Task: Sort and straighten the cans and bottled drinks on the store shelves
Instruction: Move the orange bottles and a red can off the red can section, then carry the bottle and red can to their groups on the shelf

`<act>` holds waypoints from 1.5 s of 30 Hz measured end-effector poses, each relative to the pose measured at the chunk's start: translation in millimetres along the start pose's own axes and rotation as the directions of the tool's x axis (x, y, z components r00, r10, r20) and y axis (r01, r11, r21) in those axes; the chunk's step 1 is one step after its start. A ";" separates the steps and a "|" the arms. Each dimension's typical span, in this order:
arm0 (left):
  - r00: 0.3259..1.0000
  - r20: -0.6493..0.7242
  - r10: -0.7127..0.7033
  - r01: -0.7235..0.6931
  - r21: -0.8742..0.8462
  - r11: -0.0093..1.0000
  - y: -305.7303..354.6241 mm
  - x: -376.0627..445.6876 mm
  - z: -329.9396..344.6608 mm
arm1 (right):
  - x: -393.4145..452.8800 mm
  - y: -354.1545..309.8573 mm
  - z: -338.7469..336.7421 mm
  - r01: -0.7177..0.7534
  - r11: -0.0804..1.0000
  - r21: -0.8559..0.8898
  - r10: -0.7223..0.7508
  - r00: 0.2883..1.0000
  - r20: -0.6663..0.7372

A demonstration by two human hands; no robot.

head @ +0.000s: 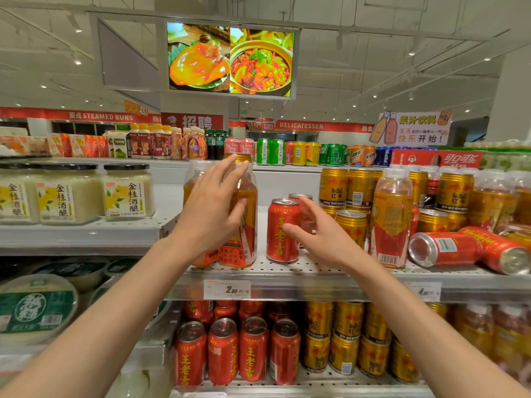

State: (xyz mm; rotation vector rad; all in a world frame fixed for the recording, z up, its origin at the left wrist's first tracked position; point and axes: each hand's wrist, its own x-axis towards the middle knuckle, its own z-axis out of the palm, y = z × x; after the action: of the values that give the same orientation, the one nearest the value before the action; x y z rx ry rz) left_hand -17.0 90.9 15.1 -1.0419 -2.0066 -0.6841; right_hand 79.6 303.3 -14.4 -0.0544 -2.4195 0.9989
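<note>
1. Mid-frame, the left hand (211, 205) was up against the tall bottles (244, 225) on the shelf (287, 272), fingers spread wide and straight; whether it touched them, I couldn't tell.
2. The right hand (321, 234) hung just right of the upright red can (283, 229), fingers loose and apart, holding nothing.
3. A second red can (301, 198) stood behind that one, partly hidden by the fingers.
4. Right of centre, gold cans (344, 186) stood stacked, with another bottle (392, 219) upright in front of them.
5. At the right edge, two red cans (444, 248) lay on their sides, touching each other.
6. The price tag (227, 289) sat on the shelf lip, below the bottles.
7. Lower frame: a lower row of cans (238, 351), red and upright, with gold ones to their right.
8. Left side, jars (128, 192) stood in a line.
</note>
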 end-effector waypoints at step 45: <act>0.793 0.278 -0.541 0.582 -0.606 0.542 268.8 -132.4 173.8 | -207.3 229.7 -172.8 -0.220 0.951 0.216 0.262 0.946 -0.191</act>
State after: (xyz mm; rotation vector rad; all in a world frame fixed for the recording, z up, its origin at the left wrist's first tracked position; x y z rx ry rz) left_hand 194.4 300.7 -161.7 -0.7457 -2.2012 -1.8673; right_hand 305.8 535.4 -157.9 -0.3818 -2.1416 1.2620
